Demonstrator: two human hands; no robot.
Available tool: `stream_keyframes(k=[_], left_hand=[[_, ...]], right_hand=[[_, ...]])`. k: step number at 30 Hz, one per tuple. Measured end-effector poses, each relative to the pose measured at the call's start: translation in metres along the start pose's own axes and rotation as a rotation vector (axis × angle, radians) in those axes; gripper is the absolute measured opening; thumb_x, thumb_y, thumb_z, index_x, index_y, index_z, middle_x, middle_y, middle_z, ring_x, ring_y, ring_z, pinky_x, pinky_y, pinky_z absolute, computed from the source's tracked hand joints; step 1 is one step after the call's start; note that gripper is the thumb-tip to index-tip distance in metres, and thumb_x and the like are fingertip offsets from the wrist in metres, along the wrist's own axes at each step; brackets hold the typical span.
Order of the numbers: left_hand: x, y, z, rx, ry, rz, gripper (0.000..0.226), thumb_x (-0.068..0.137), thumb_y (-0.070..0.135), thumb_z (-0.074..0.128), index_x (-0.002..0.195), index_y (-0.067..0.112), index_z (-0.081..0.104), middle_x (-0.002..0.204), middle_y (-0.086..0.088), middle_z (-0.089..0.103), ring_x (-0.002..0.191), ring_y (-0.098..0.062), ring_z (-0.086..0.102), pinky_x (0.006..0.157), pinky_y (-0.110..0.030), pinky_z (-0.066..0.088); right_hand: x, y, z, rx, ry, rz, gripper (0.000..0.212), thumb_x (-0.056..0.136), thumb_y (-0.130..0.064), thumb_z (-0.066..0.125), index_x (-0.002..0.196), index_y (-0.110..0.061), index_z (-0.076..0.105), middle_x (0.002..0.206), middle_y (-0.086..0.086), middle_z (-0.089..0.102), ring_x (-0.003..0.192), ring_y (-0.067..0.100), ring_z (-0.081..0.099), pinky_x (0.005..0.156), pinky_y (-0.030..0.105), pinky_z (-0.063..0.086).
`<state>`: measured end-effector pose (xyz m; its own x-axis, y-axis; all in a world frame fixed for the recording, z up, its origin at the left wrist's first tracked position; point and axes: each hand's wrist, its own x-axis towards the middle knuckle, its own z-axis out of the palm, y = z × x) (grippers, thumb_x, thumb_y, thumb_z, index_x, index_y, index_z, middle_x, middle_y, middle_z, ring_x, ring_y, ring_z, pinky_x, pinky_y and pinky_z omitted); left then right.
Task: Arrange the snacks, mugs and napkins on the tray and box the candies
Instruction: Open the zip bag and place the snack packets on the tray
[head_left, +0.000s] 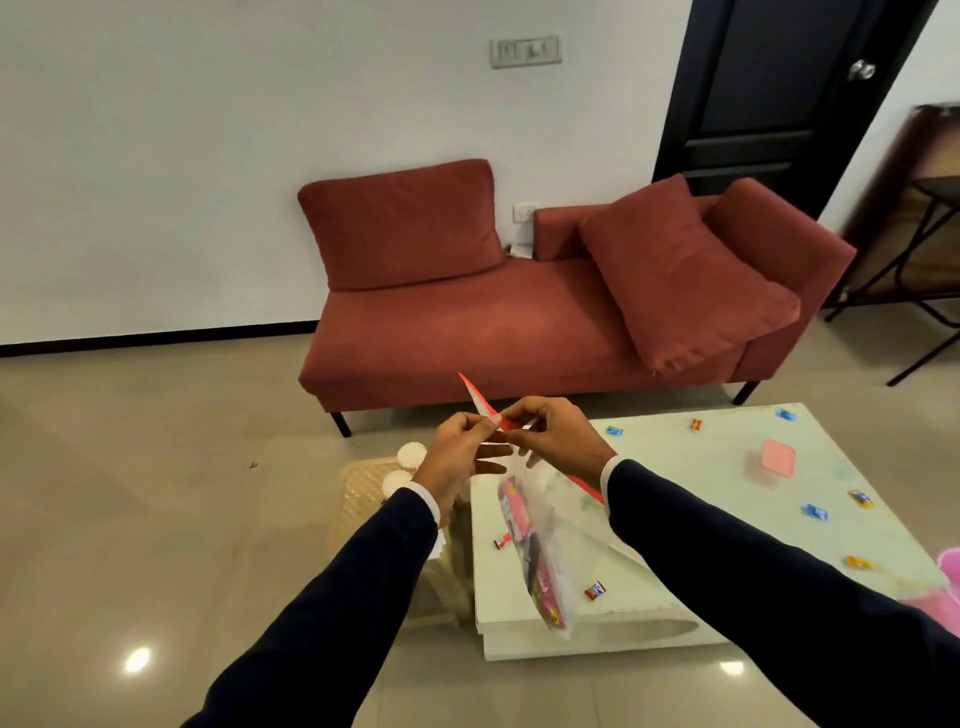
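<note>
Both my hands hold a clear plastic snack packet (545, 551) with a red top strip and pink contents, hanging above the near left corner of the white low table (691, 467). My left hand (457, 457) and my right hand (556, 436) pinch its top edge, close together. Several wrapped candies lie scattered on the table, such as a blue one (814, 512), an orange one (857, 563) and a red one (595, 591). A pink-lidded clear box (775, 460) stands on the table's right part. Two white mugs (410, 457) sit on a beige tray (363, 499) left of the table.
A red sofa (519, 322) with cushions stands behind the table against the white wall. A dark door (779, 88) and a black folding table (930, 249) are at the right. A pink object (948, 587) shows at the right edge. Glossy tiled floor spreads to the left.
</note>
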<state>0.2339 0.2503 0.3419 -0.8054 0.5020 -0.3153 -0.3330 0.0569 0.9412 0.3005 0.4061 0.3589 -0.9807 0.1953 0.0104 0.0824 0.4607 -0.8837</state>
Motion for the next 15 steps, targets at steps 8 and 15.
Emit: stream_keyframes(k=[8, 15], left_hand=[[0.015, -0.020, -0.004, 0.012, -0.075, 0.031, 0.015, 0.102, 0.012, 0.062, 0.110, 0.003, 0.071, 0.101, -0.012, 0.080, 0.093, -0.029, 0.079, 0.073, -0.034, 0.064], [0.038, -0.026, 0.016, 0.175, -0.042, 0.089, 0.014, 0.101, 0.005, 0.061, 0.102, 0.006, 0.075, 0.099, -0.017, 0.077, 0.091, -0.031, 0.077, 0.078, -0.040, 0.065]], right_hand=[[0.000, 0.017, 0.011, 0.054, 0.132, 0.111, 0.014, 0.090, -0.023, 0.076, 0.102, -0.015, 0.073, 0.094, -0.002, 0.074, 0.082, 0.015, 0.074, 0.069, 0.028, 0.065], [0.006, 0.039, 0.003, 0.193, 0.124, 0.232, 0.027, 0.093, -0.018, 0.072, 0.119, -0.011, 0.069, 0.107, 0.004, 0.073, 0.084, 0.018, 0.076, 0.070, 0.028, 0.064]])
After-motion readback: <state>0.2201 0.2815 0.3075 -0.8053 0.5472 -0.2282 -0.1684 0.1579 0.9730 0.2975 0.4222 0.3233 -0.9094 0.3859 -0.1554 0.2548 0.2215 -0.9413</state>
